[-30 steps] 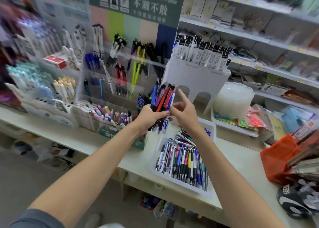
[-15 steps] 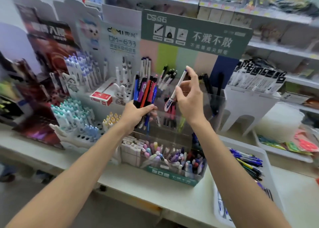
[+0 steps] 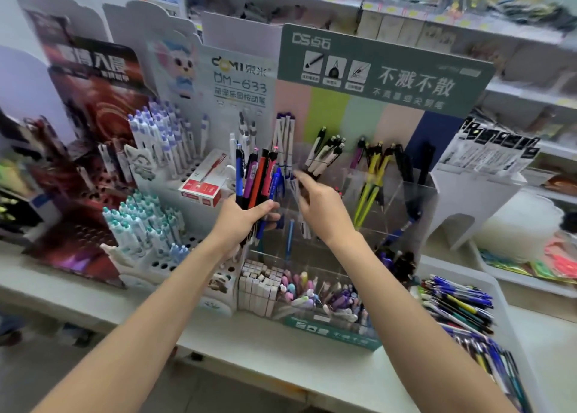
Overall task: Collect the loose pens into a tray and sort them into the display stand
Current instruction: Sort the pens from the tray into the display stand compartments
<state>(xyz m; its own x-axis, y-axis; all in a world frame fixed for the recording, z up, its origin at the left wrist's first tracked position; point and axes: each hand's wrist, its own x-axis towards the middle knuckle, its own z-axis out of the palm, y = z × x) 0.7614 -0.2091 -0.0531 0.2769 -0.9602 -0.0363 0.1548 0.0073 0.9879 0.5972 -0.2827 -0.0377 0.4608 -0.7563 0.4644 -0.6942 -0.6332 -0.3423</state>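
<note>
Left hand: the left hand [image 3: 246,222] is clenched round the lower barrels of a bundle of plastic click pens [image 3: 259,178] in blue, purple, orange and red. The bundle stands upright with the clips on top.
Right hand: the right hand [image 3: 321,206] is held out at 3 o'clock from the bundle, its fingertips [image 3: 299,178] pointing to 11 o'clock, just beside the pen tops. A pale blur lies under them, so it cannot be told whether they pinch a pen.
Where the pens are: some are in the left fist. Many more lie loose in the white plastic tray [image 3: 452,266] at 4 o'clock from the hands.
Handling: the pens look light, stiff and smooth. A fistful would likely fan out or slip if the grip loosened. The clips may snag on one another.
Where to hold: probably mid-barrel, one pen at a time between thumb and forefinger, so the tip drops in first.
Stand: the clear acrylic tiered display stand [image 3: 406,206] sits directly beyond the hands at 12 o'clock, under a green header sign [image 3: 384,69]. Yellow-and-black pens [image 3: 374,169] fill a compartment at 2 o'clock. Its thin see-through walls are hard to see, so it seems easy to miss a slot.
Surface: a pale, flat counter [image 3: 249,347] carries both the stand and the tray.
Room: this is a stationery shop. White purple-capped pens [image 3: 162,134] and a red-and-white box [image 3: 203,184] stand at 10 o'clock. Stocked shelves [image 3: 515,100], blurred, run behind at 1 o'clock.
</note>
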